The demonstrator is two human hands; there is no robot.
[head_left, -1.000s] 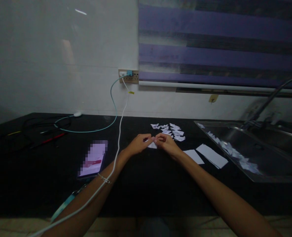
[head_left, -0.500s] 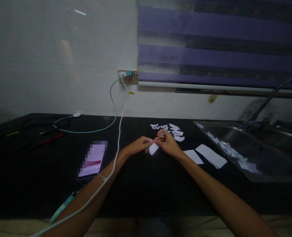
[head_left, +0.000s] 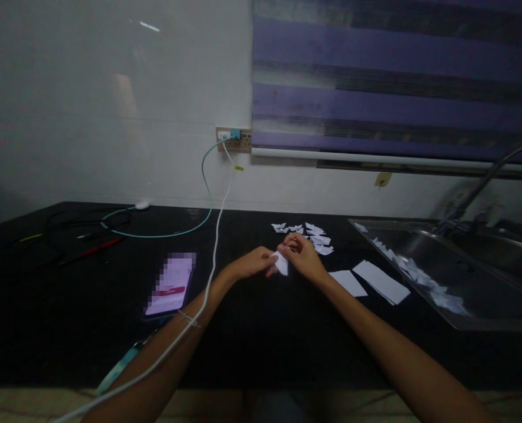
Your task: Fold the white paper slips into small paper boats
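Observation:
Between my two hands is a small folded white paper (head_left: 281,264), held up over the black countertop (head_left: 261,341). My left hand (head_left: 257,262) pinches its left edge with thumb and fingers. At its top right, my right hand (head_left: 302,256) grips the paper with curled fingers. Just behind my hands lie several small folded paper boats (head_left: 320,240), some partly hidden by the right hand. White paper sheets (head_left: 381,282) lie to the right of my right forearm, in a stack and a shorter piece beside it.
A phone (head_left: 170,288) lies left of my left forearm. A white cable (head_left: 216,247) runs from the wall socket (head_left: 243,140) across that forearm. At the right is a metal sink (head_left: 452,320) with more folded papers (head_left: 420,276) along its rim. Dark cables lie at the far left.
The folded paper has turned between my fingers, its lower point now leaning to the right. Both hands still hold it. The whole view has shifted slightly.

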